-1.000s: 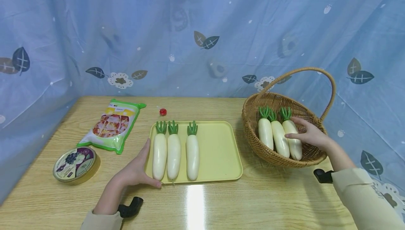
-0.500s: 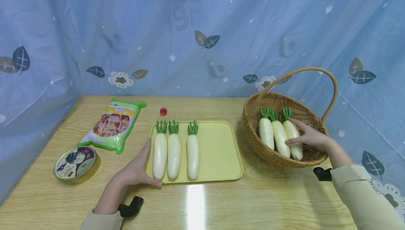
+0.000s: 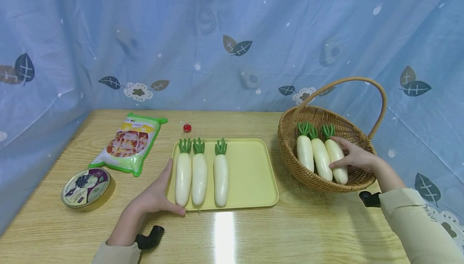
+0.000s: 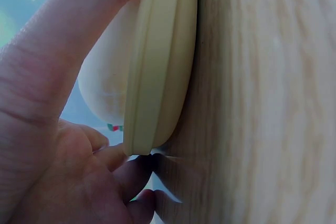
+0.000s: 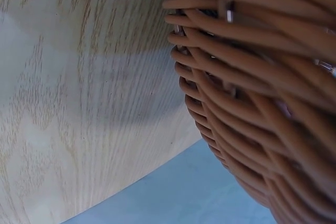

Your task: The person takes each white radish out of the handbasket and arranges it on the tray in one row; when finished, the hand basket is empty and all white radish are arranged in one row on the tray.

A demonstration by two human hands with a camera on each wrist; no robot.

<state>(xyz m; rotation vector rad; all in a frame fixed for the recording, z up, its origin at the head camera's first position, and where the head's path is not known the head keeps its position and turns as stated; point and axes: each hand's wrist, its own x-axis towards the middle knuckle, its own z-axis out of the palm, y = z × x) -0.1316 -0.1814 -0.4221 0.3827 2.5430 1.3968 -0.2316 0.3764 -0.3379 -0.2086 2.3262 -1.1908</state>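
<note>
Your right hand (image 3: 354, 159) holds the rightmost long white, green-topped radish (image 3: 340, 173) in the brown wicker basket (image 3: 305, 178) | left hand (image 3: 155, 196) spread wide at the yellow rectangular tray (image 3: 250, 175) | likely stiff, slick: grip mid-body

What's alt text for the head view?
A person's right hand holds one of three long white radishes in a brown wicker basket; the left hand touches a yellow rectangular tray bearing three more. A green-edged plastic bag and round gold tin lie farther left.
</note>
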